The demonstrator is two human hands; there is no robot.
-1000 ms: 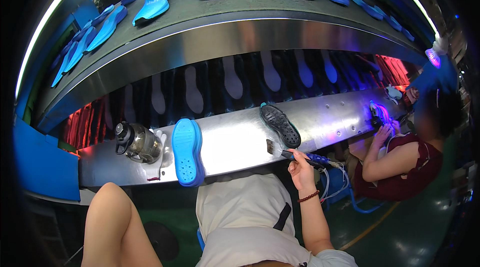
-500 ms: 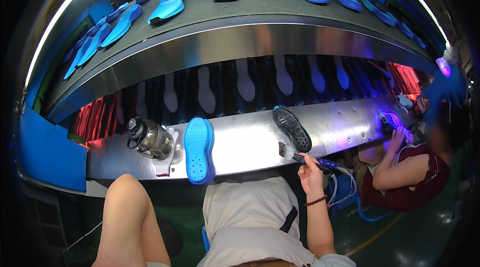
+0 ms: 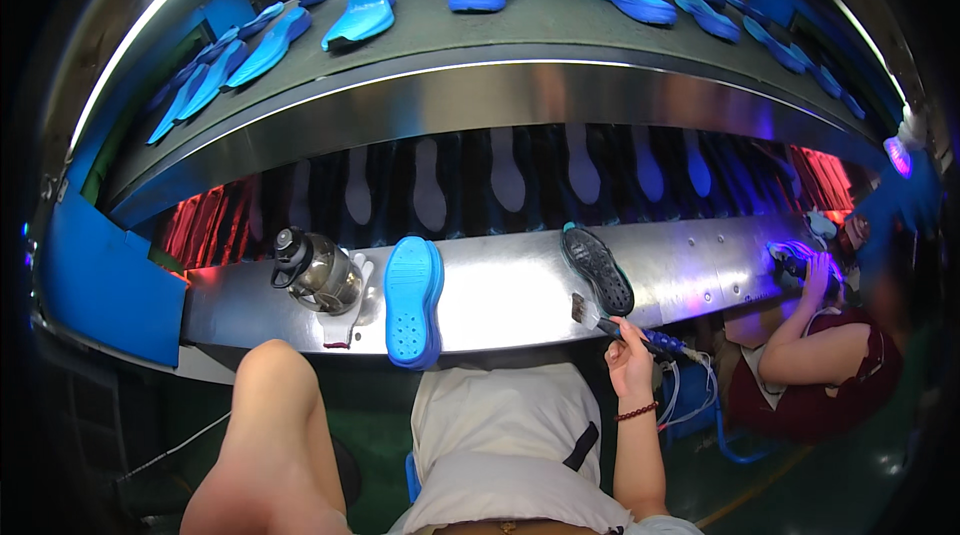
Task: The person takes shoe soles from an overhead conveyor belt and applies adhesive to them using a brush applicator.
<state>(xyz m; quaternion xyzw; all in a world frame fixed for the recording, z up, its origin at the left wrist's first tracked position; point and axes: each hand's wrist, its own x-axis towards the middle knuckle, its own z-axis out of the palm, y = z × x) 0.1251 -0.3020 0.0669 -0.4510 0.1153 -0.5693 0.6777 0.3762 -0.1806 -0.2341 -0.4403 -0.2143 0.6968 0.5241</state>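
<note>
My right hand (image 3: pixel 630 363), a beaded bracelet at its wrist, pinches the dark handle of a flat brush (image 3: pixel 580 309). The brush head lies low over the front edge of the steel bench, close beside the heel end of a black shoe sole (image 3: pixel 597 270) with holes and a teal rim. Whether the bristles touch the bench I cannot tell. Left of it lies a bright blue sole (image 3: pixel 408 305), apparently with a second one against its right side. My left arm (image 3: pixel 275 415) is bent, elbow forward; its hand is out of view.
A dark bottle (image 3: pixel 318 275) stands on the steel bench (image 3: pixel 500 305) by a white glove (image 3: pixel 345 327). A raised belt (image 3: pixel 430 30) carries several blue soles; dark sole shapes show beneath. Blue fittings with white tubes (image 3: pixel 700 365) hang right of my hand. A co-worker (image 3: pixel 815 365) sits at the right.
The whole view has shifted slightly, so bench and belt appear farther right and lower. My left elbow has moved slightly right. Brush and black sole keep about the same places relative to each other.
</note>
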